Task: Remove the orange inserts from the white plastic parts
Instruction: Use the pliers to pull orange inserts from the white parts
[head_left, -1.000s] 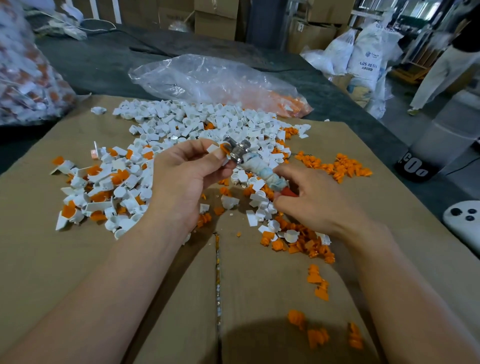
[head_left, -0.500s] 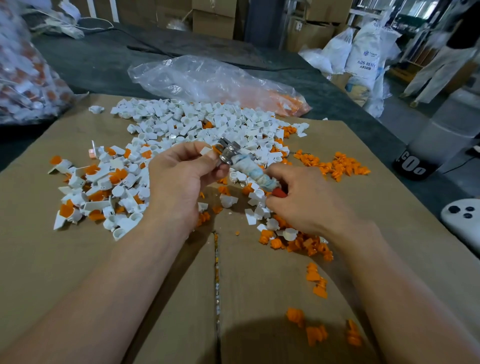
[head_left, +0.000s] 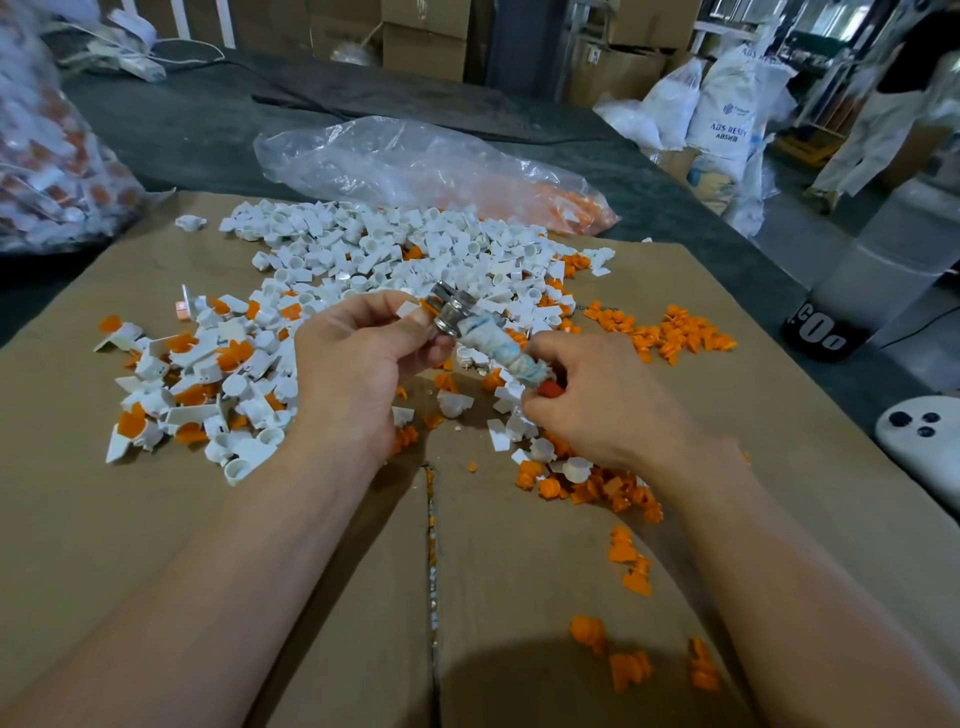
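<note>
**Both hands meet on one part above the sorting heap**

A cardboard sheet covers the work surface. Beyond its far edge lies a crumpled clear plastic bag with orange pieces in its right end. On the sheet, a wide pile of white plastic parts spreads across the far middle, and the parts at its near left side carry orange. Loose orange inserts lie in a heap to the right, with more scattered by the right wrist and towards the near edge. The left hand is raised over the pile, fingers curled, thumb and forefinger pinching a small white part with orange showing beside it. The right hand curls its fingers round the red end of a tool with a cloth-wrapped handle, whose metal head meets the pinched part
</note>
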